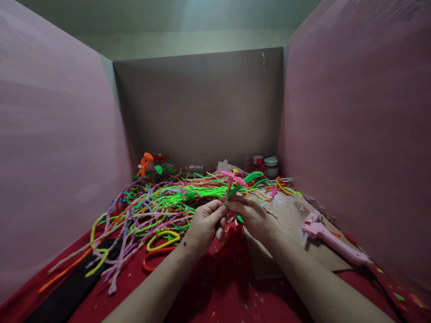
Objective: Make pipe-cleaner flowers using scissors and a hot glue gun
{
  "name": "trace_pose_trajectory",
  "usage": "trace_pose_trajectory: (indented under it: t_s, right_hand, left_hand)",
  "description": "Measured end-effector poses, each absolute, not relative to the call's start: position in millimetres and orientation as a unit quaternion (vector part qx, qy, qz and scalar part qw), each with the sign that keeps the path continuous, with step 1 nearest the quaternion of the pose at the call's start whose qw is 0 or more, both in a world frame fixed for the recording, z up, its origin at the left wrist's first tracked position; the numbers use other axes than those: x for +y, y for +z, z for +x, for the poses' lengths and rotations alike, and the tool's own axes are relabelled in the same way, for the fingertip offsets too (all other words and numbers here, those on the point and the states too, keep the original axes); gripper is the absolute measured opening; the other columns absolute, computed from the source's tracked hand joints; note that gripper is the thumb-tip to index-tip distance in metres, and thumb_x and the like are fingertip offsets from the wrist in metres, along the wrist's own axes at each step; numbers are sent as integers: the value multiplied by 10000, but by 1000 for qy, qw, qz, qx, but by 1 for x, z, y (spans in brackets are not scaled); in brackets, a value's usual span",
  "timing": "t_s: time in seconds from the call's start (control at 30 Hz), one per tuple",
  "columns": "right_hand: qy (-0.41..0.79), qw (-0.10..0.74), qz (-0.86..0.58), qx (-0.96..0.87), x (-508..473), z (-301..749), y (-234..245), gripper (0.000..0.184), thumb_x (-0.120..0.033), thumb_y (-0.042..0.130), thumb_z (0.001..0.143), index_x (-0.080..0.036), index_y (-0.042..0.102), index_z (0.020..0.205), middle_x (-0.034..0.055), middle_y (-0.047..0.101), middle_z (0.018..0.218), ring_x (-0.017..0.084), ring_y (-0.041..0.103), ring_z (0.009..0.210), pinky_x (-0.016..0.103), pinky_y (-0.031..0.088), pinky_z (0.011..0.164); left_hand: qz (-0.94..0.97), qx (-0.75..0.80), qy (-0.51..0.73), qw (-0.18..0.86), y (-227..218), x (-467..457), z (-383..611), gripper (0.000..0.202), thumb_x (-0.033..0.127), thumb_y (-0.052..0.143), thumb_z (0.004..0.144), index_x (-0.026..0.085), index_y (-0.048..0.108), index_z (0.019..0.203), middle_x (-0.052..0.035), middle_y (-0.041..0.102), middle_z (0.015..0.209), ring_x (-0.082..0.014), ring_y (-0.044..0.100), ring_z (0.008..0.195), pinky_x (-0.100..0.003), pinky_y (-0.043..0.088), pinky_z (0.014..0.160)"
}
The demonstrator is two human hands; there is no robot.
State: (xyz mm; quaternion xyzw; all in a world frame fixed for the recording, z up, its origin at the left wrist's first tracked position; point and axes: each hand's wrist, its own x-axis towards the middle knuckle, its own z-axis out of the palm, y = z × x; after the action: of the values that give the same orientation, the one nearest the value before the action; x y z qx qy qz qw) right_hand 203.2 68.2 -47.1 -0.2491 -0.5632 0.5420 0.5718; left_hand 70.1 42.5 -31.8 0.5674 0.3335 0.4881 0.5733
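Both hands meet at the middle of the head view around a pipe-cleaner flower (232, 177) with pink petals, a pinkish stem and a green leaf (251, 179). My left hand (209, 220) is closed, its thumb and fingers pinching the lower stem. Beside it, my right hand (247, 211) is closed at the base of the leaf where it meets the stem. The lower end of the stem is mostly hidden by the fingers. Just behind the hands lies a big heap of loose pipe cleaners (188, 193), bright green in the middle.
A pink hot glue gun (332, 237) rests on cardboard (286, 211) at the right, its cord trailing forward. Scissors with red and yellow handles (161, 244) lie left of my hands. An orange flower (145, 163) and a lidded container (271, 166) stand at the back. Pink walls flank both sides.
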Motion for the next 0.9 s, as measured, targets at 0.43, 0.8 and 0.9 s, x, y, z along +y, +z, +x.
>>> trace_pose_trajectory:
  t_s: [0.43, 0.8, 0.9]
  right_hand:
    - [616, 589, -206, -481, 72, 199, -55, 123, -250, 698, 653, -169, 709, 744, -14, 574, 590, 91, 433, 503, 229, 343, 496]
    - [582, 611, -246, -476, 69, 190, -56, 76, -239, 719, 632, -170, 688, 626, -41, 548, 544, 86, 402, 534, 235, 313, 540]
    - [572, 601, -241, -504, 69, 192, -52, 68, -238, 710, 635, -173, 704, 655, -33, 575, 575, 94, 427, 563, 232, 319, 552]
  left_hand:
    - [598, 330, 437, 585, -31, 40, 70, 204, 364, 503, 817, 166, 508, 769, 73, 422, 505, -35, 300, 289, -183, 339, 317]
    - [706, 459, 480, 246, -44, 51, 67, 212, 281, 458, 811, 182, 495, 628, 55, 380, 514, -72, 337, 446, -197, 272, 449]
    - [638, 445, 486, 398, -40, 52, 67, 215, 343, 492, 794, 180, 490, 654, 86, 316, 467, -49, 262, 361, -184, 201, 363]
